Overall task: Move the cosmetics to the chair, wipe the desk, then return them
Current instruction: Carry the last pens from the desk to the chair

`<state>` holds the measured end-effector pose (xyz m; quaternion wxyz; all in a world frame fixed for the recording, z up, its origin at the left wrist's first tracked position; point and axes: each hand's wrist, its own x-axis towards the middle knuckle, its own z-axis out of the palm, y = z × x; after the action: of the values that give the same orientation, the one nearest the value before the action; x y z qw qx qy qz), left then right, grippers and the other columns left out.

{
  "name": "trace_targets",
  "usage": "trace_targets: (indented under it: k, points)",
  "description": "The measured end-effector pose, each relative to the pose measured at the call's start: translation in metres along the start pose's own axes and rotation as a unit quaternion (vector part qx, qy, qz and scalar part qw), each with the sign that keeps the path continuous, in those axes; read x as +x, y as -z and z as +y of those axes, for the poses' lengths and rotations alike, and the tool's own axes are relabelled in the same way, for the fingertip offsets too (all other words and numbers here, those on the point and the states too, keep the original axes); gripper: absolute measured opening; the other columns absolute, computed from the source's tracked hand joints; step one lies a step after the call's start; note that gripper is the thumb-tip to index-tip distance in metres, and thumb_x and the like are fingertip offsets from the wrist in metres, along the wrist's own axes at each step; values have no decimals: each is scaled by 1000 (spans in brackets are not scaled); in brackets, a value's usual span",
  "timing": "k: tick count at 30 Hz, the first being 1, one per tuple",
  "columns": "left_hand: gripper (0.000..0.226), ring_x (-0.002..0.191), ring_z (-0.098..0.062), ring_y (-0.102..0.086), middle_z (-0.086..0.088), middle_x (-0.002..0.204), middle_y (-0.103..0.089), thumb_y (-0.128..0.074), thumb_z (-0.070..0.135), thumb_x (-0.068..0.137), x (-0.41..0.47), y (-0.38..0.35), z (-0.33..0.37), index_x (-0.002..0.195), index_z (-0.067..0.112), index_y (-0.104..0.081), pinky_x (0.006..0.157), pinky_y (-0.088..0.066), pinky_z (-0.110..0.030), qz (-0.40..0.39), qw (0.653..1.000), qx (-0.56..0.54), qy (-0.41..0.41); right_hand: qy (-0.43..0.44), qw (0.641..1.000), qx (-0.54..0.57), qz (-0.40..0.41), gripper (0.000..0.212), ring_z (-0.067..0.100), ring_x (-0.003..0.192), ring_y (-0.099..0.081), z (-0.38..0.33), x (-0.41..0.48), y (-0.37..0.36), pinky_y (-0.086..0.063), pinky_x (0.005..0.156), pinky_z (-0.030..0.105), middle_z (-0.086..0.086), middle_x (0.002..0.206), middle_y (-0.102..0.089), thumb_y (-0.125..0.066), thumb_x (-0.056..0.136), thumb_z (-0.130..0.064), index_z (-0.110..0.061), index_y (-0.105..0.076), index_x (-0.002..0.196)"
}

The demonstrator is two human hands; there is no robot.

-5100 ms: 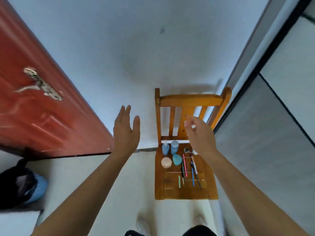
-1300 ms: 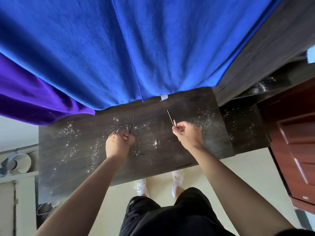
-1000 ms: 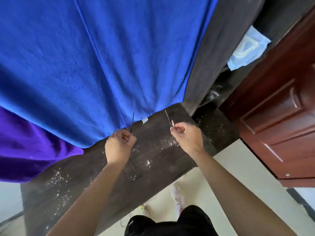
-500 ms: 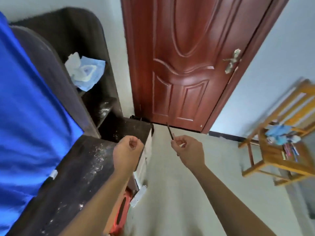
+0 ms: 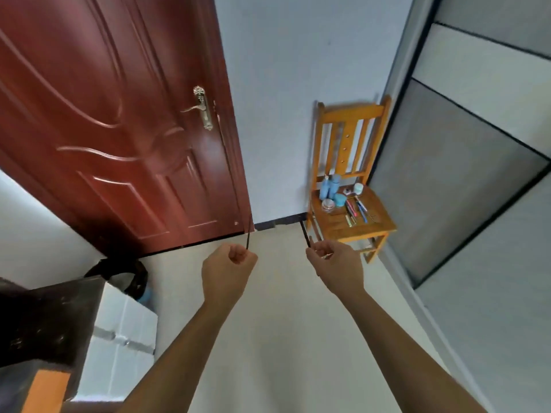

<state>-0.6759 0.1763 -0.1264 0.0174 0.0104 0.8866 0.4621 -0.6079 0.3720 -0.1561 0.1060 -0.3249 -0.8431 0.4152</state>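
My left hand point(image 5: 228, 271) grips a thin dark cosmetic pencil point(image 5: 248, 238) that sticks up from the fist. My right hand point(image 5: 334, 263) pinches a second thin dark pencil point(image 5: 305, 234). Both hands are held out over the floor, short of the wooden chair point(image 5: 378, 225) by the wall. On its seat stand two blue bottles point(image 5: 329, 186), a round compact point(image 5: 328, 205), a teal sponge point(image 5: 340, 199), a small jar point(image 5: 358, 188) and several coloured pencils point(image 5: 356, 210). A corner of the dark desk point(image 5: 44, 317) shows at lower left.
A red-brown door point(image 5: 119, 129) with a metal handle point(image 5: 201, 107) fills the upper left. A black bag point(image 5: 125, 272) lies on the floor beside a white box point(image 5: 122, 344). Grey wardrobe panels point(image 5: 462, 180) run along the right. Pale floor point(image 5: 283, 323) lies between me and the chair.
The view has swung from the dusty desk under the blue towel round to the door and chair. Both hands still hold their pencils, lifted off the desk.
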Motion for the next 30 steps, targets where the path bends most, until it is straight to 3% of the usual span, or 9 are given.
trace_targets:
  k: [3,14,18,22,27,30]
  points:
    - [8,64,-9,-62,9,66,-66,-72,23,75,11,-50,35,71,25,-65,59,-46,-21,-34,999,-10,-3,-23,1000,5,12,14,4,71,-65,22,39,39,-49,64,24,-16,76,-69,-69,86,-47,-34,-71,89]
    - [10,66,-8,-63,9,66,-66,-74,23,76,137,-224,89,70,26,-66,62,-47,-21,-95,995,14,-27,-88,996,-8,26,14,8,69,-66,85,217,88,-55,62,29,-14,72,-68,-69,86,-50,-35,-71,86]
    - [7,68,-11,-65,10,67,-67,-73,27,80,213,-295,118,74,25,-68,67,-58,-31,-135,990,35,-37,-121,992,-9,42,15,9,70,-65,90,311,106,-56,64,29,-14,78,-69,-70,86,-46,-33,-73,92]
    - [8,76,-10,-65,13,78,-67,-71,34,86,273,-358,162,86,27,-66,72,-58,-26,-154,986,58,-39,-141,989,-14,52,15,11,72,-64,97,388,126,-49,60,24,-13,80,-68,-73,86,-43,-28,-75,91]
    - [12,74,-13,-63,11,74,-65,-68,35,88,313,-431,173,83,24,-67,69,-55,-23,-185,978,92,-24,-181,983,1,39,10,13,70,-65,135,455,131,-51,58,23,-9,77,-69,-73,85,-39,-29,-72,85]
    - [11,71,-11,-61,12,72,-63,-67,33,89,326,-479,158,81,25,-64,64,-45,-16,-173,978,113,4,-213,977,19,16,13,12,71,-69,182,500,117,-58,67,30,-11,73,-71,-72,81,-44,-32,-71,82]
